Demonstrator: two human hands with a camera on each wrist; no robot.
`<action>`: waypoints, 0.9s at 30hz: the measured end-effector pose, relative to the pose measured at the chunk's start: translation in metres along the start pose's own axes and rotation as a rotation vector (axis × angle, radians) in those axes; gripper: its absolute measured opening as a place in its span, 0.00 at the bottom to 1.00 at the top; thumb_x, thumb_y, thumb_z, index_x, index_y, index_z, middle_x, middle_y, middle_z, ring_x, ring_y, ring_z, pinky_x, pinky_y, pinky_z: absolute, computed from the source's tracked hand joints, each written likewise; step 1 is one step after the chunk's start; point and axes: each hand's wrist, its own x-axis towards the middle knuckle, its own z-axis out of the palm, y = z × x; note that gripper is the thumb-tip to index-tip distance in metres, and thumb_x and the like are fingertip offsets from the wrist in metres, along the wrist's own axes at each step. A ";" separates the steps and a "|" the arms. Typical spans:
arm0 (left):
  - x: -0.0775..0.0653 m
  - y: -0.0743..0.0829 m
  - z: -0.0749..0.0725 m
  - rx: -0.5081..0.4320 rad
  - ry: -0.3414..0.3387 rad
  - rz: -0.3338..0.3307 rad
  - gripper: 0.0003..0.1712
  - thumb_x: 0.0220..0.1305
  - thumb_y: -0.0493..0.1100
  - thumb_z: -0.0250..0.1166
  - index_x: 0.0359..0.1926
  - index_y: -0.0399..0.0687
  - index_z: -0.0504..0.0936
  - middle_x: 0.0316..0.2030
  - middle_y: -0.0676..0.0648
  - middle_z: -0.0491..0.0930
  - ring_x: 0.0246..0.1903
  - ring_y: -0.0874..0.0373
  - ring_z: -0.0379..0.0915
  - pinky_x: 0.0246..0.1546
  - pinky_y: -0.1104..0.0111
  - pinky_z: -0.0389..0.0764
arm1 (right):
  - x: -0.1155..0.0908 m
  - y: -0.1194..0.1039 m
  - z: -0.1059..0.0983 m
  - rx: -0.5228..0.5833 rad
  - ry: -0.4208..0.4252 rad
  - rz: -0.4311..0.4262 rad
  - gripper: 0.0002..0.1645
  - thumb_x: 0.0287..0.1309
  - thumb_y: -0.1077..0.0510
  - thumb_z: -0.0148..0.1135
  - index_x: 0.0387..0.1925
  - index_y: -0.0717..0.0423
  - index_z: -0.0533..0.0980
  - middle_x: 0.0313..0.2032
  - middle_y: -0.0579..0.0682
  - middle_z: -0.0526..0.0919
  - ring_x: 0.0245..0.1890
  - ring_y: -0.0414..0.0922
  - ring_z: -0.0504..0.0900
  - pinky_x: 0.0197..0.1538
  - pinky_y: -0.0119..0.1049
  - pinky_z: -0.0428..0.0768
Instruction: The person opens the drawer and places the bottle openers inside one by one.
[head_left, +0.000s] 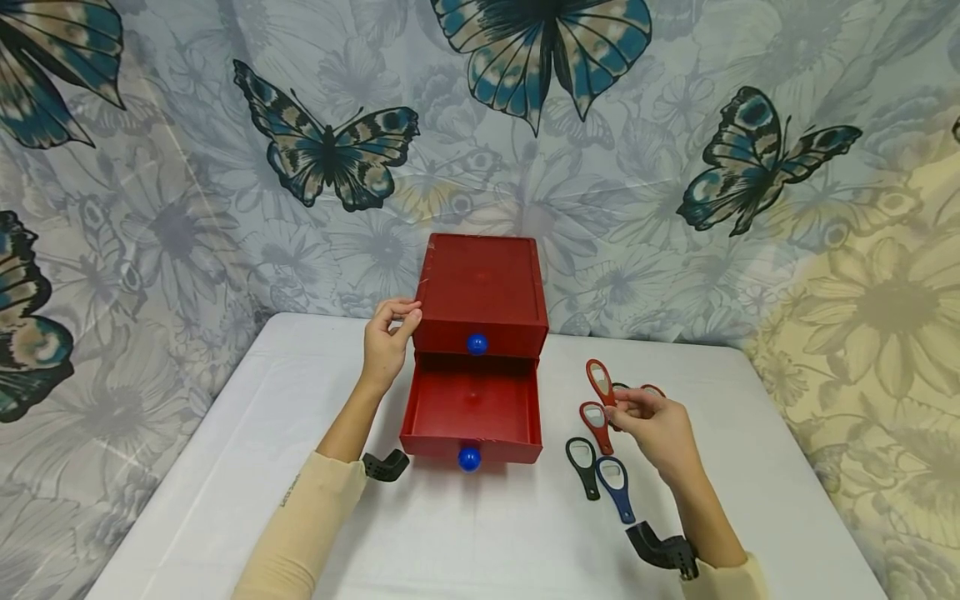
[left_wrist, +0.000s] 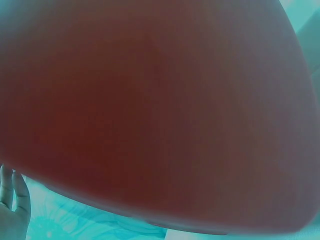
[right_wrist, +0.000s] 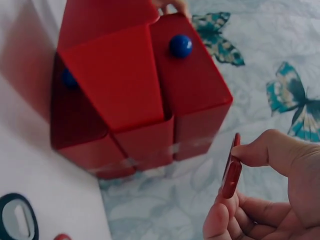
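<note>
My left hand (head_left: 386, 342) rests its fingertips against the upper left side of a red drawer cabinet (head_left: 483, 275). One lower drawer (head_left: 510, 451) is pulled out, its blue knob facing me. To the right of the cabinet, my right hand (head_left: 656, 429) pinches a small red hand mirror (head_left: 600, 380) by its handle between thumb and fingers. Viewed from the right wrist, that mirror (right_wrist: 231, 175) is seen nearly edge-on. Another red mirror (head_left: 595, 418), a dark green one (head_left: 581, 467) and a blue one (head_left: 613, 485) lie nearby. More mirrors are partly hidden behind the hand.
A white-covered table (head_left: 300, 383) carries everything, with a butterfly-patterned cloth (head_left: 615, 275) hanging behind it. The closed upper drawer has a blue knob (head_left: 477, 344). The cabinet's red side (left_wrist: 125, 125) fills most of the left wrist view. Black wrist mounts stick out from both forearms.
</note>
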 end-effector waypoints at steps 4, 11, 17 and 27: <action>0.000 -0.001 0.000 -0.001 -0.001 0.002 0.12 0.66 0.31 0.60 0.44 0.20 0.77 0.52 0.27 0.72 0.38 0.72 0.71 0.39 0.83 0.77 | 0.000 -0.010 0.004 0.007 -0.018 -0.019 0.20 0.55 0.64 0.68 0.47 0.73 0.78 0.27 0.39 0.78 0.27 0.31 0.78 0.33 0.24 0.82; 0.001 -0.002 0.000 -0.004 0.001 -0.002 0.12 0.66 0.31 0.60 0.44 0.20 0.77 0.52 0.28 0.73 0.39 0.71 0.71 0.40 0.82 0.77 | 0.000 -0.026 0.012 -0.037 -0.039 -0.101 0.17 0.52 0.65 0.69 0.44 0.71 0.80 0.29 0.49 0.80 0.27 0.33 0.77 0.32 0.23 0.79; 0.000 -0.003 0.000 0.009 0.009 0.011 0.12 0.66 0.31 0.60 0.45 0.21 0.78 0.51 0.28 0.73 0.38 0.72 0.71 0.38 0.82 0.77 | 0.002 -0.038 0.017 -0.042 -0.089 -0.143 0.16 0.53 0.65 0.69 0.43 0.70 0.80 0.31 0.54 0.80 0.28 0.34 0.77 0.32 0.23 0.79; 0.001 -0.003 0.000 0.008 0.004 0.016 0.12 0.66 0.31 0.60 0.44 0.20 0.77 0.51 0.27 0.73 0.38 0.72 0.71 0.38 0.82 0.76 | 0.005 -0.051 0.028 -0.028 -0.173 -0.163 0.19 0.54 0.63 0.70 0.46 0.70 0.79 0.33 0.55 0.81 0.29 0.36 0.78 0.33 0.24 0.79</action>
